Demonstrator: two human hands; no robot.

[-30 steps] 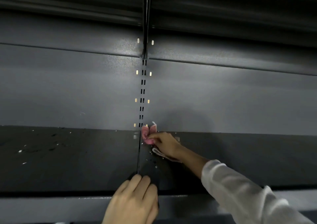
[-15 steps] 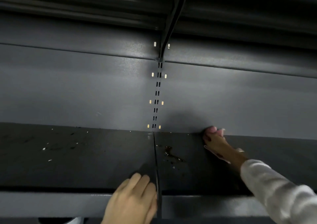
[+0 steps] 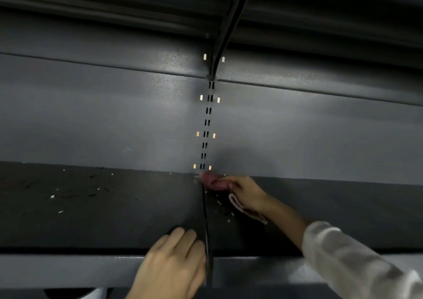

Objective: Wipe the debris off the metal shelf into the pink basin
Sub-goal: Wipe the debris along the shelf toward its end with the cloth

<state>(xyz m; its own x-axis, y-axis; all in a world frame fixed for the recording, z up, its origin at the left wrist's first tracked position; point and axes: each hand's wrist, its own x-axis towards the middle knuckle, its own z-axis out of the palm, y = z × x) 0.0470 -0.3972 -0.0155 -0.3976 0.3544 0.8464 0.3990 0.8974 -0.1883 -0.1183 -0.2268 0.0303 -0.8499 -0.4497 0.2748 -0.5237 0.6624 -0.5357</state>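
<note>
The dark metal shelf (image 3: 128,221) runs across the lower half of the view, split by a seam at the middle. My right hand (image 3: 248,193) presses a pink cloth (image 3: 211,180) into the back corner just right of the seam. Small pale crumbs of debris (image 3: 223,209) lie in front of the cloth. More debris specks (image 3: 60,203) are scattered on the shelf's left section. My left hand (image 3: 171,264) rests on the shelf's front edge, fingers lying on the surface beside the seam. The pink basin is out of sight.
A grey back panel (image 3: 114,120) with a slotted upright (image 3: 206,127) rises behind the shelf. Another shelf's underside (image 3: 137,3) hangs overhead. A pale object (image 3: 91,294) peeks out below the front lip at the bottom left.
My right hand swept the cloth right along the back edge, then returned left to the corner by the seam. My left hand stayed on the front edge.
</note>
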